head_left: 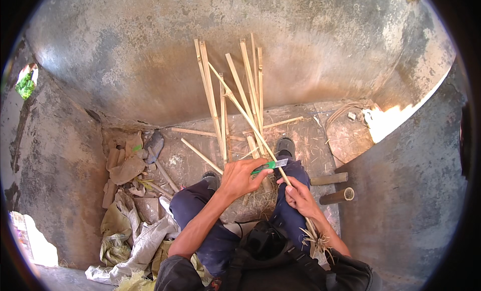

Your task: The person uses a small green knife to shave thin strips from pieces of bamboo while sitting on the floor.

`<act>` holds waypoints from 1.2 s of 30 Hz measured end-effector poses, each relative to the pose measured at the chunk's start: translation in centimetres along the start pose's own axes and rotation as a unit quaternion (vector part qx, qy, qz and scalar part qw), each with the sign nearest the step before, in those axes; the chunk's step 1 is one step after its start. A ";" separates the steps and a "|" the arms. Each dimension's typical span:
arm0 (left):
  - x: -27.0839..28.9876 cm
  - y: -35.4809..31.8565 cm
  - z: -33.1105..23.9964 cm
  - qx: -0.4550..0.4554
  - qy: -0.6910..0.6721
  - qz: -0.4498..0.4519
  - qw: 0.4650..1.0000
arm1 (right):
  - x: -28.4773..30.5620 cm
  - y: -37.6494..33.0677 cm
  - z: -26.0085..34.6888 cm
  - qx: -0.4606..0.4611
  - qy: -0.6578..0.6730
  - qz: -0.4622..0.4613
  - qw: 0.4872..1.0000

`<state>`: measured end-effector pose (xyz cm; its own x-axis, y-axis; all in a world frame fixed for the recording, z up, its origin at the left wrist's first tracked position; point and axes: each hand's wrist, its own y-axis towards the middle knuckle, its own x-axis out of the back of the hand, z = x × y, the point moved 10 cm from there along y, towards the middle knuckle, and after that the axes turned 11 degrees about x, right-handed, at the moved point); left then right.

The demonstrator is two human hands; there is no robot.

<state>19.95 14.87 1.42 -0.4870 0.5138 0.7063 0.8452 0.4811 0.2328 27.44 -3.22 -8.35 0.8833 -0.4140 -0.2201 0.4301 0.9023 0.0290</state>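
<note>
- My left hand: grip clenched around a green-handled utility knife, blade laid against the bamboo strip.
- My right hand: grip clamped on that strip's lower part, above my knee.
- Strip: slants up-left over loose bamboo slats leaning on the concrete wall.
- Bamboo tube sections: on the floor, right of my leg.

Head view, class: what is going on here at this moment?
A seated person works a long bamboo strip with a green-handled knife. The left hand grips the knife, its blade against the strip; the right hand holds the strip lower down, near the knee. More bamboo strips lean against the concrete wall ahead, and two short bamboo tubes lie on the floor to the right.
</note>
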 end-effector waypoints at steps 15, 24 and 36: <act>0.3 0.1 0.0 -0.012 0.009 -0.017 1.000 | -0.1 0.0 0.1 0.002 -0.011 -0.006 1.000; 0.4 0.3 0.1 -0.003 0.019 -0.018 1.000 | 0.0 0.0 0.0 -0.003 -0.022 -0.013 1.000; 8.8 3.4 8.0 0.190 0.093 -0.105 0.972 | -0.1 -3.8 -0.4 -0.032 -0.111 0.001 0.993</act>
<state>16.81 26.73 3.08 -0.5609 0.2557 0.7874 0.5721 0.8072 0.1453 25.65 -6.56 -8.82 0.9068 -0.4216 -0.0003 0.4213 0.9062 -0.0348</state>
